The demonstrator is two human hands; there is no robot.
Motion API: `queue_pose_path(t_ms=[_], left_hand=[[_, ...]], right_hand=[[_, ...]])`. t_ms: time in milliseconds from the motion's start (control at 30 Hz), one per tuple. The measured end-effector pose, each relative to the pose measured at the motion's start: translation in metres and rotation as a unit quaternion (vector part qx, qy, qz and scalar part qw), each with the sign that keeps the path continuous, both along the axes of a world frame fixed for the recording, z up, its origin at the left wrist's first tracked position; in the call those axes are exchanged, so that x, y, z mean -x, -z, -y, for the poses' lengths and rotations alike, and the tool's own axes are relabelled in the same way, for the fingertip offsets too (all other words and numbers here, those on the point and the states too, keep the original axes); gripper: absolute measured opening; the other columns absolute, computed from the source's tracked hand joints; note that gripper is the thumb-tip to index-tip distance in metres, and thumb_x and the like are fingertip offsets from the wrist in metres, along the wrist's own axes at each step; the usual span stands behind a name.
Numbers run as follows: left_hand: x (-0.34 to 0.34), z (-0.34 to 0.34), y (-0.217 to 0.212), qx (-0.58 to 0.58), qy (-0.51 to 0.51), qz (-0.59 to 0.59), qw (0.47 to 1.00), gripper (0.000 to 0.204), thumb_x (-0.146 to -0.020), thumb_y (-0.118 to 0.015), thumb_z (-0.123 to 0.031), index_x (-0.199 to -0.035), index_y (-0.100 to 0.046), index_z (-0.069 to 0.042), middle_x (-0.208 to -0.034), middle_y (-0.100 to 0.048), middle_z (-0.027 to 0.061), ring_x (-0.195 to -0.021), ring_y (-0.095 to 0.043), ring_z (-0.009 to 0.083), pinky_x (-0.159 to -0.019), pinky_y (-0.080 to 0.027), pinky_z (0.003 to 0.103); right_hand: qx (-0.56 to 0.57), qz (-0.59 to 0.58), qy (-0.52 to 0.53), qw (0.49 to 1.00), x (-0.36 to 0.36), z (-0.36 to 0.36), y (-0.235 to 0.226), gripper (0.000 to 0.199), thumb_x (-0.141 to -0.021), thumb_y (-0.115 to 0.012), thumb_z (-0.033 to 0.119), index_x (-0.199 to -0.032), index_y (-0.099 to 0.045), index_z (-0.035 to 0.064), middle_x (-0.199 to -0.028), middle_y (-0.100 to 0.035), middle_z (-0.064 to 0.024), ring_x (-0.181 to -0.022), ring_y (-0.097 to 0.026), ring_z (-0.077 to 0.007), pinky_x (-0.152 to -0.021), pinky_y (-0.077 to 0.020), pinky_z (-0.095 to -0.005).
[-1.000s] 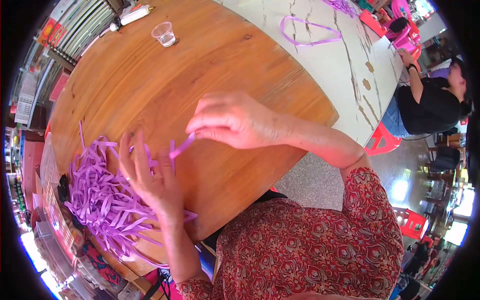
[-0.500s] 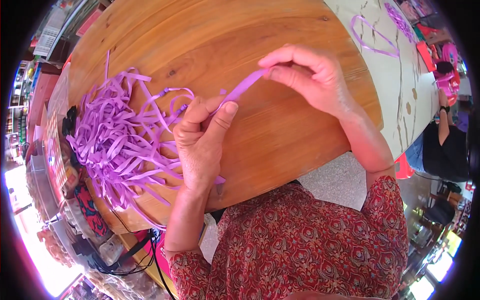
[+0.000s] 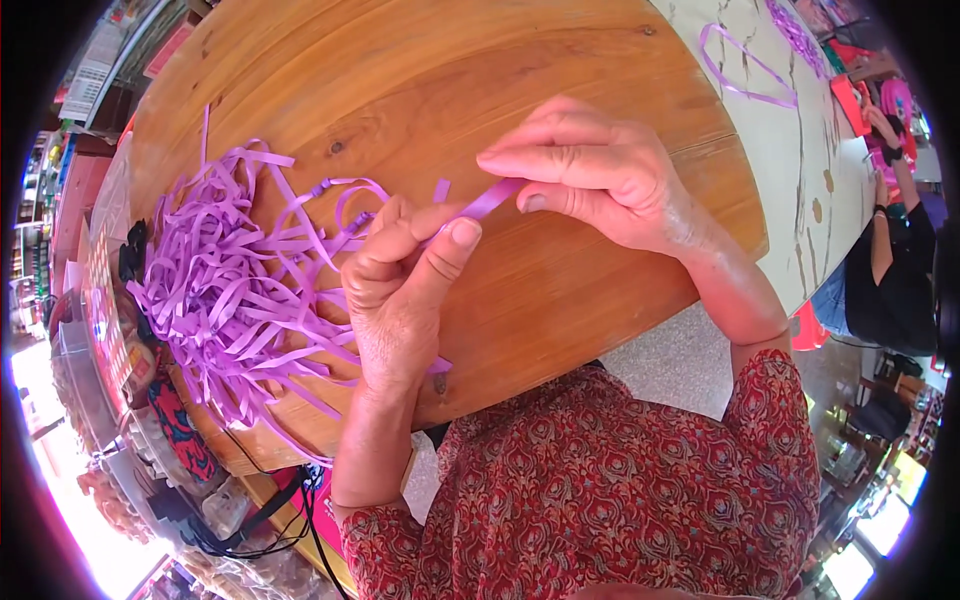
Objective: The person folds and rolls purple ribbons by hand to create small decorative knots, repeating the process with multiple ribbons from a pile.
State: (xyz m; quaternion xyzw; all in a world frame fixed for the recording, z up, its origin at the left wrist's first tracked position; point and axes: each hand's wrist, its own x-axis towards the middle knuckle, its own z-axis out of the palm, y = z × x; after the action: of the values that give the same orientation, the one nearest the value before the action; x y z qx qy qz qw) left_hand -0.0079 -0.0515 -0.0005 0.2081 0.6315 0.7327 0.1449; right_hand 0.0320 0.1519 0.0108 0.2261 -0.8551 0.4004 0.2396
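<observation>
My left hand (image 3: 405, 280) is closed, pinching a strip of purple ribbon (image 3: 492, 198) between thumb and forefinger. The strip's free part sticks up and to the right, reaching the gap of my right hand (image 3: 600, 180). That hand has its fingers stretched out and its thumb apart from them, around the ribbon's end without visibly pinching it. Beside my left wrist lies a big tangled heap of purple ribbons (image 3: 235, 290). Two small knotted or coiled bits (image 3: 360, 222) show on loops between the heap and my left hand.
The wooden table (image 3: 560, 300) has a rounded edge. A pale marbled tabletop (image 3: 800, 190) adjoins it at right, with a purple ribbon loop (image 3: 745, 85) on it. A person in black (image 3: 895, 300) sits beyond. Black cables (image 3: 310, 510) hang at the lower left.
My right hand has loosened from the ribbon's end, its thumb and fingers spreading, and has moved slightly down and left. My left hand keeps its pinch. The other person's arm has moved.
</observation>
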Motion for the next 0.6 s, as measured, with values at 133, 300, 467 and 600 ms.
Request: queue_pose_path(t_ms=[133, 300, 467, 600], left_hand=[[0.002, -0.001, 0.001, -0.004, -0.003, -0.001, 1.0, 0.012, -0.08, -0.068, -0.001, -0.091, -0.07, -0.003, -0.066, -0.04, -0.0057, -0.064, -0.034, 0.0054, -0.058, -0.029, 0.021], [0.005, 0.0, 0.005, 0.081, -0.037, -0.08, 0.993, 0.01, -0.077, -0.07, 0.001, -0.087, -0.07, -0.003, -0.066, -0.041, -0.0057, -0.062, -0.034, 0.0054, -0.057, -0.032, 0.021], [0.008, -0.003, 0.004, 0.124, -0.054, -0.156, 0.978, 0.009, -0.077, -0.07, 0.001, -0.085, -0.068, -0.003, -0.069, -0.049, -0.0041, -0.064, -0.041, 0.0051, -0.062, -0.038, 0.02], [0.002, -0.009, 0.005, -0.031, -0.007, 0.062, 0.998, 0.011, -0.081, -0.066, 0.002, -0.092, -0.065, -0.002, -0.082, -0.061, -0.0012, -0.077, -0.054, 0.0055, -0.07, -0.043, 0.018]], right_hand=[[0.015, 0.037, -0.015, 0.999, -0.005, -0.004, 0.002, 0.031, -0.069, -0.071, 0.001, -0.1, -0.068, 0.0049, -0.081, -0.063, -0.0054, -0.074, -0.059, -0.0191, -0.06, -0.0478, -0.0291], [0.023, 0.062, 0.018, 0.998, -0.009, -0.003, -0.001, 0.02, -0.07, -0.07, -0.002, -0.089, -0.069, 0.005, -0.078, -0.061, -0.0043, -0.069, -0.057, -0.018, -0.058, -0.0454, -0.0276], [0.089, 0.189, -0.071, 0.975, -0.013, 0.0, -0.004, 0.017, -0.073, -0.069, -0.003, -0.089, -0.069, 0.0045, -0.08, -0.062, -0.0039, -0.071, -0.057, -0.0151, -0.062, -0.0454, -0.0246], [0.29, 0.298, -0.162, 0.895, -0.015, 0.006, -0.007, 0.019, -0.077, -0.066, -0.003, -0.095, -0.069, 0.003, -0.084, -0.062, -0.0069, -0.078, -0.056, -0.0126, -0.066, -0.046, -0.0232]])
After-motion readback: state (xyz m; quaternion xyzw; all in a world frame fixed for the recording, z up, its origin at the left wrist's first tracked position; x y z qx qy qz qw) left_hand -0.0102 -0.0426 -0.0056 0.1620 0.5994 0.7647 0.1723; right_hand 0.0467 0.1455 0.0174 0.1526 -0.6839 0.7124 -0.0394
